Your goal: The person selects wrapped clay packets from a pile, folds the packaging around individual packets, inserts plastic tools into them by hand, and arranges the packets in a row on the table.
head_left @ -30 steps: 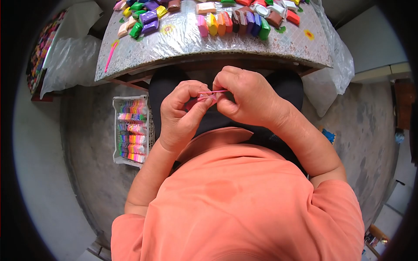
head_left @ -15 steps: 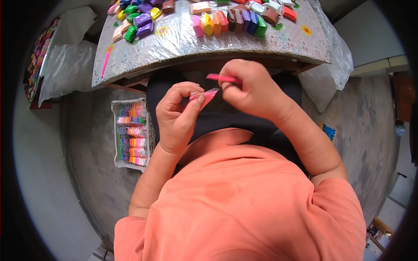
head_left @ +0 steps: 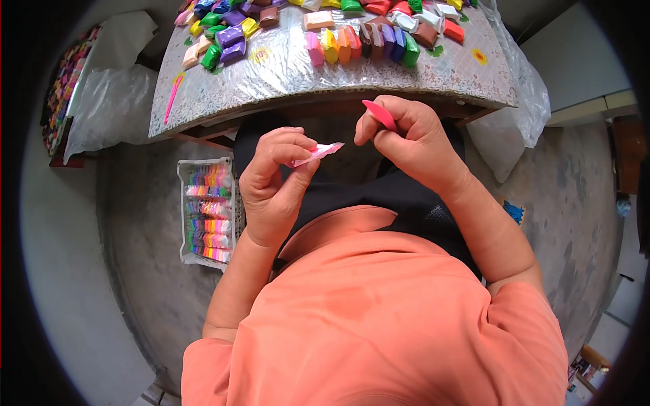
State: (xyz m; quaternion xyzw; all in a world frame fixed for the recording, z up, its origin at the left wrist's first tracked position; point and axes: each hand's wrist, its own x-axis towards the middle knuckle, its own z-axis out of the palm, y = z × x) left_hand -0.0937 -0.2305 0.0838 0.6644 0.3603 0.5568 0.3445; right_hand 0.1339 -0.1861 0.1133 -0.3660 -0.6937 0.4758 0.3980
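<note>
In front of you, the bench (head_left: 467, 81) spans the top of the view under a patterned cover. On its far side lies a loose heap of coloured wrapped blocks (head_left: 230, 34). The white crate (head_left: 183, 216) on the floor to your left holds rows of coloured packs. At the middle of the bench, a row of wrapped blocks (head_left: 365, 44) runs left to right, pink at your left end and green at your right.

Your right hand (head_left: 414, 139) is above your lap near the bench edge, its grip clamped on the pink tool. Your left hand (head_left: 274, 172) is lower and to the left, its grip pinched on the pink packet (head_left: 325, 152). The packet's long axis runs nearly crosswise; its free end points right and slightly away from you.

The flat pink tool (head_left: 380, 114) slants across your right fingers, its free end pointing away and left, well apart from the packet. A thin pink stick (head_left: 173, 99) lies on the bench's left, lengthwise away from you, its far end leaning right.
</note>
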